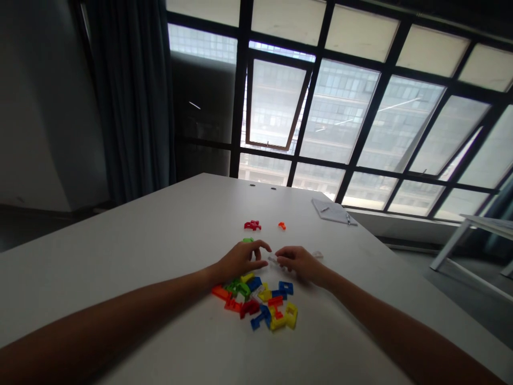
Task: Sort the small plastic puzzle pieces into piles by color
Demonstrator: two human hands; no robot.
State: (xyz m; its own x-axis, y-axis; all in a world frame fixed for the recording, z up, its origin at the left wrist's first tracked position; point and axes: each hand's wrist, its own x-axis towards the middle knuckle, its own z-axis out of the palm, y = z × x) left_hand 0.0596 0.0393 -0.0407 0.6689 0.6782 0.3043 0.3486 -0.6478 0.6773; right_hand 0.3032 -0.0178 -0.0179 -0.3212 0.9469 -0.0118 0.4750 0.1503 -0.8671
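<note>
Over the table [120, 256], my feed is mostly window [340, 107]. Why so little of the work?

Camera's pitched high, I'd judge, which pushes the hands low in frame. What's nearest them?

A pile of plastic pieces [252, 302] in red, blue, yellow, green and orange, loosely heaped, as if tipped out rather than sorted. Beyond the pile, set apart from it, lie a red cluster [252, 225], an orange piece [281, 225] and a green piece [247, 240], with a notepad [331, 210] farther off.

And the hands?

Left hand [240, 262] is half-curled just past the pile, fingers arched, holding nothing I can make out. Right hand [300, 264] is bunched, its fingertips [278, 260] reaching toward a pale piece [272, 259] between the hands.

Gripped?

Too small for me to tell from here. Another pale piece [318, 255] lies just beyond the right hand.
</note>
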